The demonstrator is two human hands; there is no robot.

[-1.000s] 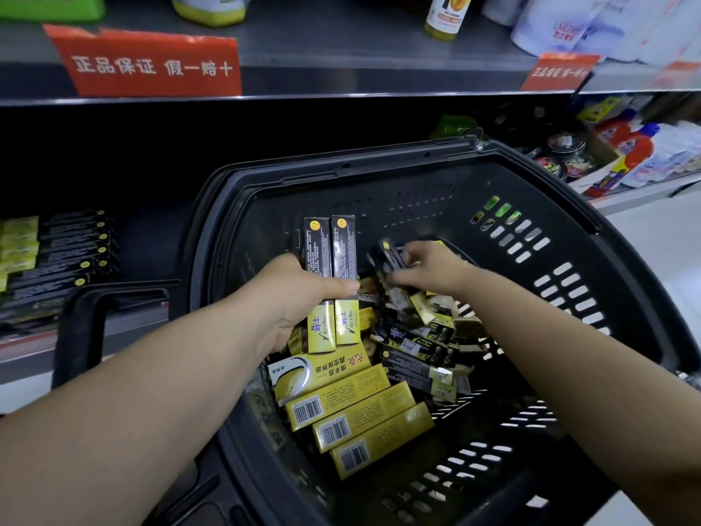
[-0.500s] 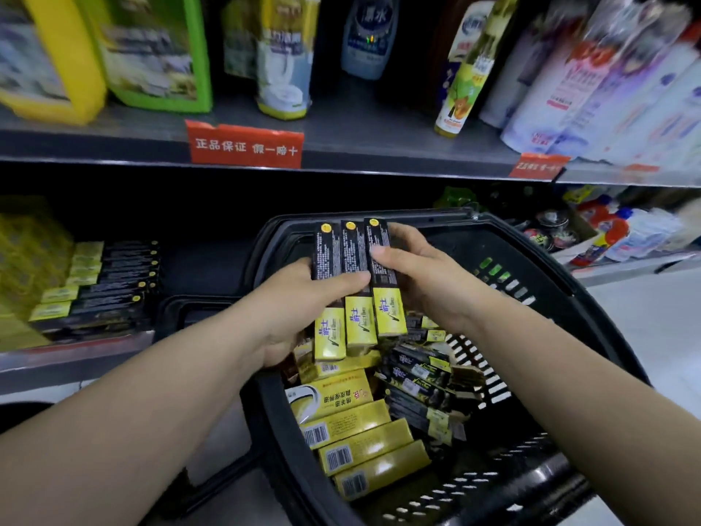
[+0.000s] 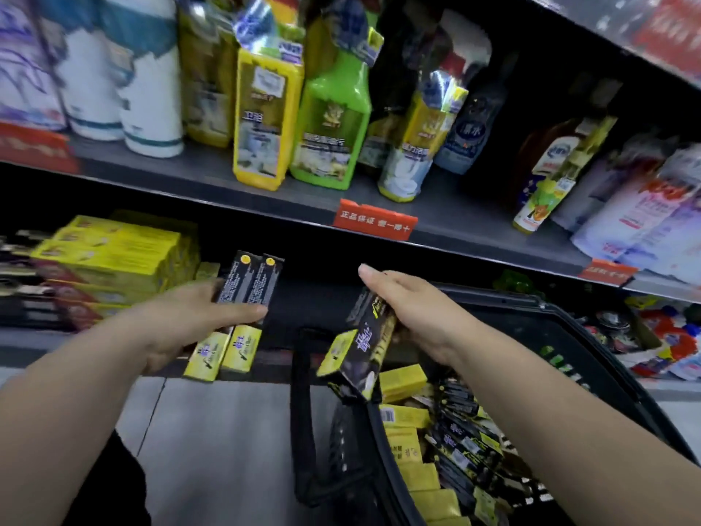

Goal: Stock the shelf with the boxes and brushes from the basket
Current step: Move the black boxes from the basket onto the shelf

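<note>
Lower shelf [image 3: 34, 336] lies mid-left; our left hand [image 3: 189, 317], nearer, clasps two boxes [image 3: 246, 286] pointing endwise at it; our right hand [image 3: 413, 313] grips one box [image 3: 360, 351].

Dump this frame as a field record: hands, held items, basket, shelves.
left hand: grips two black-and-yellow boxes side by side, near the lower shelf
right hand: holds a tilted black-and-yellow box over the basket's left edge; count unclear
basket: black, on the right; yellow boxes and dark packs inside
lower shelf stock: stacked yellow cartons at left
upper shelf: bottles, red label on the edge
</note>
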